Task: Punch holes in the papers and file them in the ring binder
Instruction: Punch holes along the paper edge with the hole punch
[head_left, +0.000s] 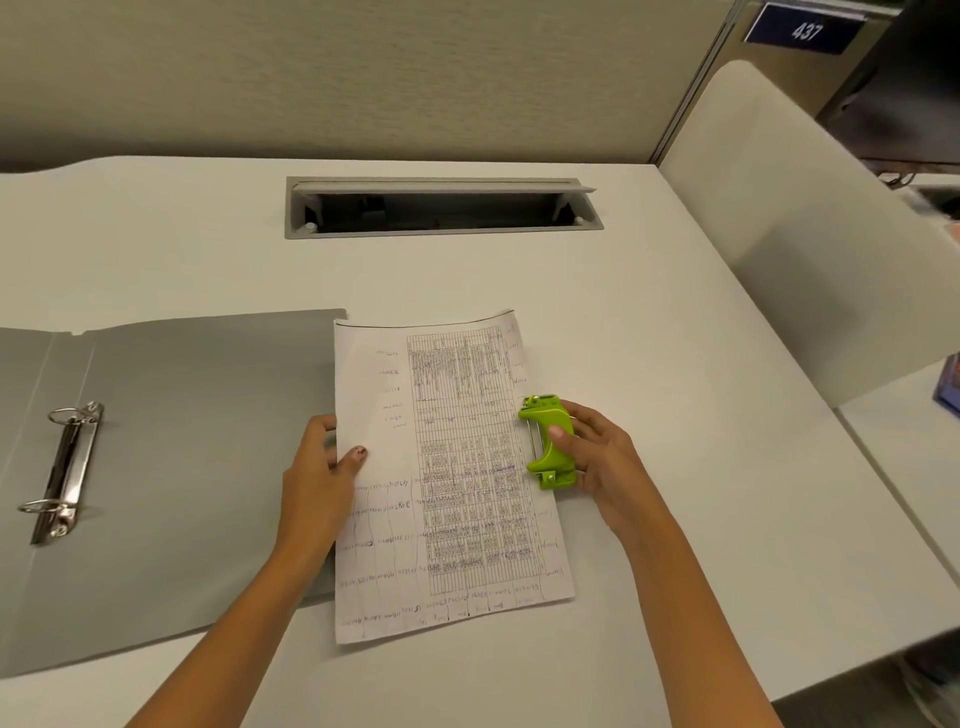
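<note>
**Inspector:** Count on your worktop (649, 322): one grey ring binder (197, 441) lying open at left with two closed rings (65, 415), one green hole punch (549, 441), and one visible sheet of paper (447, 478). Whether more sheets lie under it, I cannot tell.

**Operator:** And my hands?

**Inspector:** Your left hand (319, 478) pinches the paper's left edge, thumb on top, the other fingers hidden beneath. Your right hand (597, 462) wraps the punch, fingers curled round it, thumb pressed on its top. The punch sits at the paper's right edge, touching it.

**Operator:** Anything unclear?

**Inspector:** The writing on the paper is too small to read. The binder's left side is cut off by the frame. The paper's left edge overlaps the binder's right cover.
</note>
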